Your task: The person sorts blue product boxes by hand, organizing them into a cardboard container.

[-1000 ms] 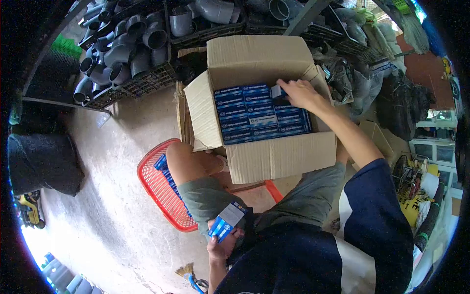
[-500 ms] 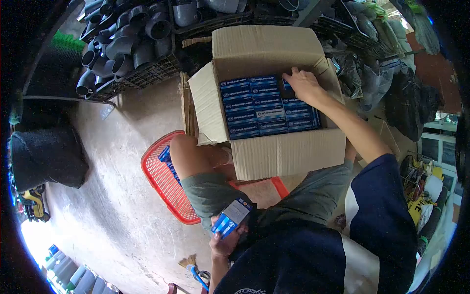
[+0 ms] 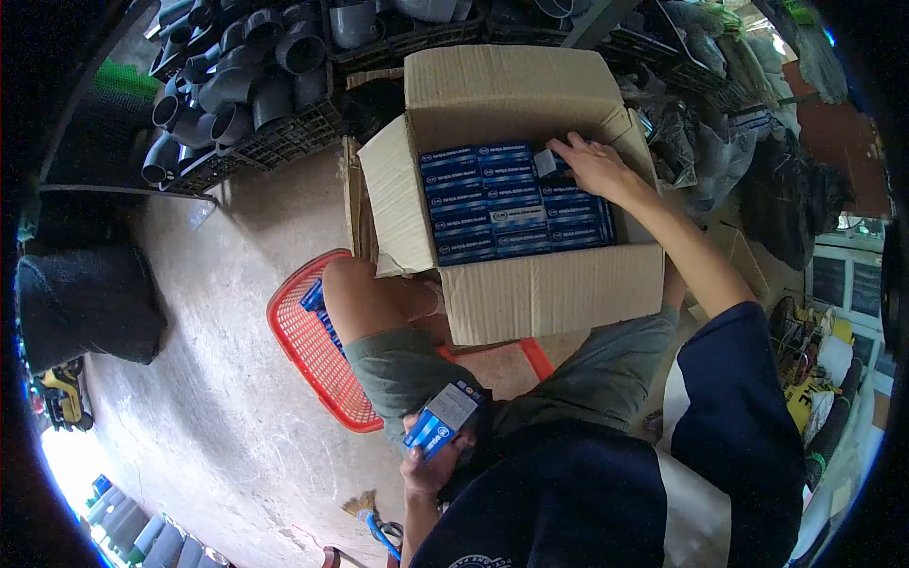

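Observation:
My left hand [image 3: 426, 470], near my lap, is closed around a small blue box [image 3: 445, 417] with a pale grey side facing up. In front of me an open cardboard carton [image 3: 554, 298] holds rows of small blue printed boxes [image 3: 488, 204]. Inside its far right part, my right hand [image 3: 597, 168] grips another small blue box [image 3: 546, 164], whose pale side shows beside the fingers. That box is tilted against the rows, and my hand partly hides it.
A red plastic basket [image 3: 301, 355] with several blue boxes [image 3: 317, 301] stands left of my knee. Black crates [image 3: 260, 142] of grey pipe elbows [image 3: 251, 76] line the back left. Plastic bags [image 3: 786, 185] hang at right. A brush [image 3: 360, 505] lies on the floor.
In the carton, my right hand has pulled a small blue box up and tilted it, so its pale side now shows. My left hand keeps its box nearly still.

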{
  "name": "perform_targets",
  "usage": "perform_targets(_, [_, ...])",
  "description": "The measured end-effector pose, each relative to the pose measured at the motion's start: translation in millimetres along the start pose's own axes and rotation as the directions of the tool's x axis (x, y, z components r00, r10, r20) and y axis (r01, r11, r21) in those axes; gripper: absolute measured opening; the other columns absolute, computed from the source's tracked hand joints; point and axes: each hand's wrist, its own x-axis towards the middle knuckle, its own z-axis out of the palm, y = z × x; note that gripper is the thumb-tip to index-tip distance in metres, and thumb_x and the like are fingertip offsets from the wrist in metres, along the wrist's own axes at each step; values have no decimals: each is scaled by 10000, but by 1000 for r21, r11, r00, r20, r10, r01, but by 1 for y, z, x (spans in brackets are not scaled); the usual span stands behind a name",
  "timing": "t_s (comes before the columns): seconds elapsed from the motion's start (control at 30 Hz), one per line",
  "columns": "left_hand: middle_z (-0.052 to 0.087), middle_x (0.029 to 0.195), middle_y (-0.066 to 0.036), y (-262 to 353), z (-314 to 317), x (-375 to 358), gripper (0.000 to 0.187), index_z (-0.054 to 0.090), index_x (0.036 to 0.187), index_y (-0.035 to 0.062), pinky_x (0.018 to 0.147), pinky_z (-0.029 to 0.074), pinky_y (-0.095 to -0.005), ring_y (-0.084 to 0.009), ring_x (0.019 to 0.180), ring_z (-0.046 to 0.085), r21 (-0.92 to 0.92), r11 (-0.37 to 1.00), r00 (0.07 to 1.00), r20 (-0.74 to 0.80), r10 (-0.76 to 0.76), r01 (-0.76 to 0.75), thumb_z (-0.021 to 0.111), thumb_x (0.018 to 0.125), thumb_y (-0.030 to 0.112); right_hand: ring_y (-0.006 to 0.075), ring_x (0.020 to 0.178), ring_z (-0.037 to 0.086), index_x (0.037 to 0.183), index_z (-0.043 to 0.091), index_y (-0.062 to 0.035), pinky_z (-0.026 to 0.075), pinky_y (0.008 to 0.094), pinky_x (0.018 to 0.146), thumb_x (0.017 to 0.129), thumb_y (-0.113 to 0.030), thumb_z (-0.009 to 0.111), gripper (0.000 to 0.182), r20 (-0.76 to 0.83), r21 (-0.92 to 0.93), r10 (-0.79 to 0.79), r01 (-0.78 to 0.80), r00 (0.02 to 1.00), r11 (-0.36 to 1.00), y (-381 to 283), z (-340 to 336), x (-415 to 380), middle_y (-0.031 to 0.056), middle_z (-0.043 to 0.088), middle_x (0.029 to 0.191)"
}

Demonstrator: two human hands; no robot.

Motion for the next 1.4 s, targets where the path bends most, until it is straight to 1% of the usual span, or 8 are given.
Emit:
perform_targets(0.2, [520,1305,-152,-2,-8,-1,582,502,1301,263,922,476,-516,-356,1093,546,-27,1000,999,36,12,-11,773,809,417,387,1397,409,1456,450,-63,394,527,1111,837,-109,734,683,-3,-39,-72,71,997,997,-23,-18,-6,197,481,1460])
perform_targets(0.33, [532,1279,-150,-4,-8,1,576,508,1301,260,918,480,-515,-339,1083,548,-32,999,999,53,13,-11,773,812,413,370,1215,581,1434,474,-51,480,469,1024,823,-156,739,674,-97,69,-226,233,969,970,-9,17,17,199,580,1346])
perform_targets(0.67, [505,1351,-165,-3,-8,-3,581,523,1278,258,913,486,-522,-391,1150,538,0,1000,1000,4,11,-11,797,788,409,364,985,689,927,718,-37,542,486,842,886,-99,576,160,-169,-205,-312,277,935,939,-17,16,25,173,698,1011])
perform_targets(0.87, [492,1355,-180,1,-5,-2,583,520,1269,256,912,487,-531,-408,1154,539,7,1000,1000,-9,12,-12,799,780,406,338,957,711,916,726,-59,559,464,793,873,-83,578,156,-295,-248,-300,231,907,941,-24,32,25,150,725,947])
perform_targets(1.07, [495,1338,-188,-1,-9,-5,588,509,1277,255,901,491,-532,-412,1138,541,-9,1000,1000,7,8,-8,789,782,403,360,904,709,1148,654,-15,571,438,733,822,-39,674,327,-33,-312,-204,184,978,932,-30,25,41,199,708,911])
perform_targets(1.17, [498,1335,-190,-2,-8,-3,593,508,1279,255,897,491,-530,-405,1126,544,-9,1000,1000,4,10,-10,786,780,418,358,1073,675,1227,609,-15,551,438,875,809,-78,729,439,-13,-103,-10,8,1000,995,-31,23,44,214,695,1097])
perform_targets(1.27, [502,1335,-188,-2,-10,-4,606,509,1283,259,903,485,-528,-398,1121,545,-16,1000,1000,-12,14,-14,787,774,434,372,1230,590,1251,582,-22,474,455,1023,925,-237,662,398,-85,231,-127,144,988,962,8,50,54,227,620,1285])
perform_targets(1.4, [501,1343,-178,-3,-15,-3,629,507,1304,260,935,465,-528,-388,1138,540,-38,999,1000,28,-1,2,785,774,449,389,1332,489,1309,560,-36,367,457,1129,1041,-426,424,493,156,441,-122,42,980,897,5,22,34,228,536,1402])
